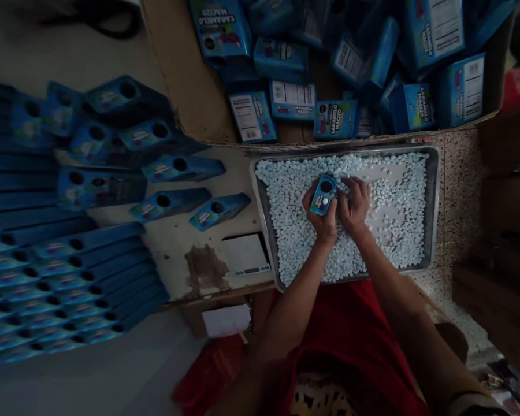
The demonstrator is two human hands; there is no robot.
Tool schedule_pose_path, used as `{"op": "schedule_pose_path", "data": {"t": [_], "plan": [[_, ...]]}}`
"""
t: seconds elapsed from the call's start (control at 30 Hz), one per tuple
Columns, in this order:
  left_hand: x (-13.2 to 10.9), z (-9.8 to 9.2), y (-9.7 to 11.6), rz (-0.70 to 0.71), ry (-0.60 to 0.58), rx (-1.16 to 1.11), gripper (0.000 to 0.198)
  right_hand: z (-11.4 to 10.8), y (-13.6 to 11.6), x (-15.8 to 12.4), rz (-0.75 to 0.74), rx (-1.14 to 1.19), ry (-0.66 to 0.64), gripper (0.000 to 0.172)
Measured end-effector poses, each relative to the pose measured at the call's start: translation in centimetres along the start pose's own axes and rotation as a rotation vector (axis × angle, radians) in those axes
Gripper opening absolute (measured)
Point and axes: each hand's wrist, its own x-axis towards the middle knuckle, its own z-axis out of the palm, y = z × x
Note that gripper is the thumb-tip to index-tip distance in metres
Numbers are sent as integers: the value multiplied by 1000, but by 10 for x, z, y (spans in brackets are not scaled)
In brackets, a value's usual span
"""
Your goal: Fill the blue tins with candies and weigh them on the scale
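Observation:
My left hand (pixel 325 224) is closed around a small blue candy box (pixel 319 202), held over the tray with its top toward me. A dark round hole shows in that top, and a white candy lies on it beside the hole. Just right of the box is my right hand (pixel 356 203), its fingers curled in against small pale candies (pixel 294 248) at the box's side. Its fingertips are partly hidden. These candies cover most of the metal tray (pixel 433 208), with the bottom showing through on the right.
A large cardboard carton (pixel 169 63) full of blue boxes stands behind the tray. Several upright boxes with round holes (pixel 219 216) stand to the left, beside packed rows of them (pixel 125 260). A flat white scale (pixel 245 254) sits next to the tray. Brown cartons (pixel 494 300) are at right.

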Motion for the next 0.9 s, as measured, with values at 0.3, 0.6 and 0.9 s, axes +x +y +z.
{"op": "schedule_pose_path", "data": {"t": [0.3,0.6,0.9], "plan": [[9,-83,67,80,-173,62,37,-24,-22,-32,704,942,160,28],[17,-142,69,195,-440,281,32,-31,-124,-28,475,1163,-225,28],[13,-142,75,157,-451,289,35,-14,-136,-29,327,924,-267,26]]}}
